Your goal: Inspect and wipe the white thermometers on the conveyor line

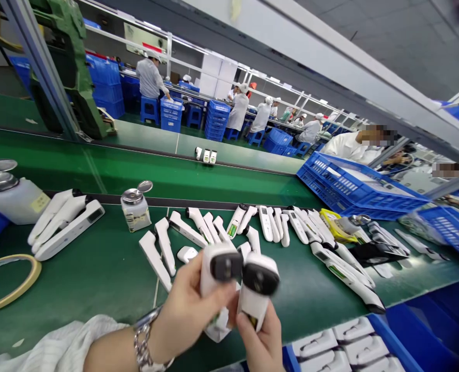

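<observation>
My left hand point(183, 312) is closed around a white handheld infrared thermometer point(219, 266), its black sensor end facing up toward me. Side by side with it, my right hand point(266, 343) grips another white thermometer point(258, 284); a greenish patch shows low on its handle, near my thumb. The two heads almost touch, slightly blurred. Beneath my hands a white piece point(218, 326) shows in part, and I cannot tell what it belongs to. Several more thermometers point(154, 258) lie just beyond on the green worktop point(109, 279), a few showing green inside their handles point(235, 221).
At left stand a large bottle point(24, 201), stacked thermometers point(66, 227) and a tape roll point(31, 279). A small metal-capped bottle point(135, 209) stands behind. Blue crates point(353, 181) rise at right; a blue bin point(388, 330) holds thermometers at lower right. People point(237, 108) work across the conveyor point(167, 178).
</observation>
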{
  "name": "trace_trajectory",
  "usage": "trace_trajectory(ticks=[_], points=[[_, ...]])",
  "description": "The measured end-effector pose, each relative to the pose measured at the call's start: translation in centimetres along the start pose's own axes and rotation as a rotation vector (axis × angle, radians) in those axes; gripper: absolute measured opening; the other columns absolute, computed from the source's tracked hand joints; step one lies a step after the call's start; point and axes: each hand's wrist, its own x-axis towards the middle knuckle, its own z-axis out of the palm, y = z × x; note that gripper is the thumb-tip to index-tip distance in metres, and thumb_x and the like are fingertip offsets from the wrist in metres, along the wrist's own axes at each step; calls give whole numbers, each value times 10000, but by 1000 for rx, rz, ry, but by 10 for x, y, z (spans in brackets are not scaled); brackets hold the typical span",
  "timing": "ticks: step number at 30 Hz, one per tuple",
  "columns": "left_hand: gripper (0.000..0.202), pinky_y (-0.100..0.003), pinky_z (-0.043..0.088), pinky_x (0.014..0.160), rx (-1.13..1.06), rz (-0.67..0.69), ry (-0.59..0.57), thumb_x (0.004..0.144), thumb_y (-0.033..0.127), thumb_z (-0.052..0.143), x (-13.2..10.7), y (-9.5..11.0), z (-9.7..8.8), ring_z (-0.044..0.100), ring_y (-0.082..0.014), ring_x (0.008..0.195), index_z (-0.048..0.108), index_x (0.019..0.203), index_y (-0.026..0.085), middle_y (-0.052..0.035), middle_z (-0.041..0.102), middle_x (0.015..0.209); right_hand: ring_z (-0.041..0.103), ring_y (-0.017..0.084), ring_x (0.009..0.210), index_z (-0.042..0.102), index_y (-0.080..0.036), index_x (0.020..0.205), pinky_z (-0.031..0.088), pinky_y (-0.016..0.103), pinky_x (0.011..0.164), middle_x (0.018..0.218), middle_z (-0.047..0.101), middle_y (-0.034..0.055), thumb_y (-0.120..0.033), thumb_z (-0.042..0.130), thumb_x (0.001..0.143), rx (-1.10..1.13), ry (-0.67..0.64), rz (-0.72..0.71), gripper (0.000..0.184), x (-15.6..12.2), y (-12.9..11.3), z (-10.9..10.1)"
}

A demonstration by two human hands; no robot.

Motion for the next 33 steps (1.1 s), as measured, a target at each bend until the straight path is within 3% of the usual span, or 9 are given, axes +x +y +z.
trace_trajectory(ticks=[1,3,7,10,14,19,23,33], points=[[236,-278,492,752,-32,-38,98,759,280,671,3,-2,0,616,-212,902,638,990,244,-39,666,940,510,138,555,635,-218,886,437,261,532,721,620,20,-415,643,783,34,-22,21,222,-1,0,3],[258,-280,479,782,-131,-95,179,795,355,625,9,-3,0,593,-201,922,603,1019,229,-36,643,948,460,122,522,625,-220,876,405,255,517,689,586,9,-430,559,843,119,-61,64,222,0,-2,8],[347,-290,463,772,-352,-218,128,871,445,479,15,-4,1,554,-162,821,546,1127,220,-36,599,911,502,173,544,654,-231,897,428,280,500,608,563,29,-576,393,870,192,-67,157,434,1,0,10],[342,-256,444,663,-396,-278,108,861,384,524,15,-3,2,513,-123,700,505,1183,269,4,552,822,622,249,771,654,-262,1028,515,307,584,844,677,74,-576,484,827,114,34,222,410,-3,0,13],[377,-242,405,586,-350,-238,62,833,341,580,14,1,3,459,-98,610,497,1197,293,23,508,771,585,265,1072,592,-281,1164,518,322,822,1166,645,48,-474,628,781,104,43,225,431,-7,-9,20],[398,-276,434,660,-284,-236,60,814,341,606,15,2,3,517,-136,718,492,1182,239,-14,531,834,636,256,977,562,-277,1157,549,298,716,1121,664,75,-390,683,765,150,-109,197,426,-2,-13,15],[397,-281,445,688,-284,-228,62,804,312,627,15,1,3,534,-135,751,473,1163,238,-12,523,870,657,229,891,544,-290,1168,548,304,724,1085,671,68,-354,659,796,192,-217,117,395,3,-7,8],[388,-275,448,766,-267,-202,62,806,283,633,14,2,4,525,-116,807,463,1151,231,-17,516,957,644,187,902,568,-353,1158,531,262,757,1090,666,19,-338,662,799,290,-228,132,371,3,-4,7]])
